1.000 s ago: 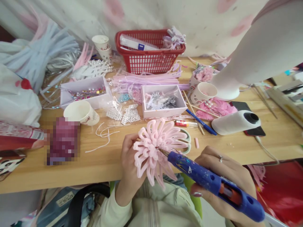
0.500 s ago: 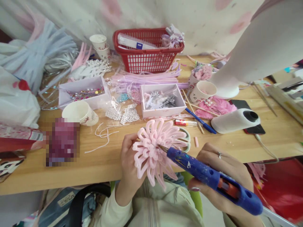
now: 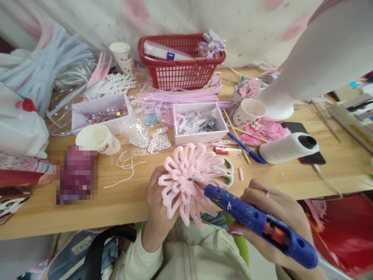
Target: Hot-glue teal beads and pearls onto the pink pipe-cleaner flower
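A pink looped flower (image 3: 186, 177), looking like fuzzy pipe cleaners, is held up by my left hand (image 3: 159, 202) from behind and below; the flower hides most of the fingers. My right hand (image 3: 274, 217) wraps round a blue glue gun (image 3: 259, 223) with an orange part inside and a whitish stick out of its back end. The metal nozzle points into the flower's centre; I cannot tell whether it touches. Behind the flower's right edge the pale green handle of scissors (image 3: 230, 175) shows in part.
A red basket (image 3: 180, 76) stands at the back, with white boxes (image 3: 201, 136) of trinkets before it. Paper cups (image 3: 97, 140), pearl beads (image 3: 159, 140), a blue pen (image 3: 247, 147), a white thread cone (image 3: 288, 147) and a phone (image 3: 320, 157) lie around. A white mannequin-like form (image 3: 314, 62) rises right.
The flower has tilted to face the camera more and shifted slightly left. The glue gun's nozzle has stayed at its centre, while its rear end has moved a little left and down.
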Motion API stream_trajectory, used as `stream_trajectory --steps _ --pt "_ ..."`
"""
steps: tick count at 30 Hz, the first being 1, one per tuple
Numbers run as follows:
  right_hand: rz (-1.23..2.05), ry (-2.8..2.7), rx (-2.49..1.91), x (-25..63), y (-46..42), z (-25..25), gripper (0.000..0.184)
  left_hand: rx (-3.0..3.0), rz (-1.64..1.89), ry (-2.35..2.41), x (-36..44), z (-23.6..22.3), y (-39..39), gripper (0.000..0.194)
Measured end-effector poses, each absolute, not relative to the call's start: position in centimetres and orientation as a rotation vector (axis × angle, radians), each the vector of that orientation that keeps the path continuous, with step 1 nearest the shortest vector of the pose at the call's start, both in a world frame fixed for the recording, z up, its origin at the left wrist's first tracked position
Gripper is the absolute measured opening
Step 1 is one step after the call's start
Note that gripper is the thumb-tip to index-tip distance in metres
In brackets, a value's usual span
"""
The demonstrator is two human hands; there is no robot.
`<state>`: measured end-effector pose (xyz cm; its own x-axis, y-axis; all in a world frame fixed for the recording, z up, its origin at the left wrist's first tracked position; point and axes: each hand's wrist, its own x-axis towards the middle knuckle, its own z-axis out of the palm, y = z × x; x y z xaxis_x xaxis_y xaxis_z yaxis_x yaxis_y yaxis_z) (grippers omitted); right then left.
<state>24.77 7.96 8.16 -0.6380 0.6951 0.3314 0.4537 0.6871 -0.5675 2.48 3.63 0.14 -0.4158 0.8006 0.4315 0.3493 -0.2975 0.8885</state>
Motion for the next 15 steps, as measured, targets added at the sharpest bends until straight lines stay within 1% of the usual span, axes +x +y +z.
stream_trajectory --steps 6,10,13,15 --pt "0.528 -2.37 -0.824 24.29 7.74 9.37 0.024 1.494 1.821 1.601 2.8 -0.47 3.54 0.014" --pt "0.583 -2.375 -0.819 24.75 7.77 9.05 0.025 1.517 1.82 1.644 2.94 -0.57 3.23 0.011" --pt "0.637 -2.379 -0.811 24.57 8.05 9.18 0.026 1.523 1.796 1.663 2.99 -0.63 3.05 0.005" --pt "0.734 -2.324 -0.81 24.1 8.12 9.43 0.032 1.493 1.774 1.676 3.03 -0.71 3.05 0.003"
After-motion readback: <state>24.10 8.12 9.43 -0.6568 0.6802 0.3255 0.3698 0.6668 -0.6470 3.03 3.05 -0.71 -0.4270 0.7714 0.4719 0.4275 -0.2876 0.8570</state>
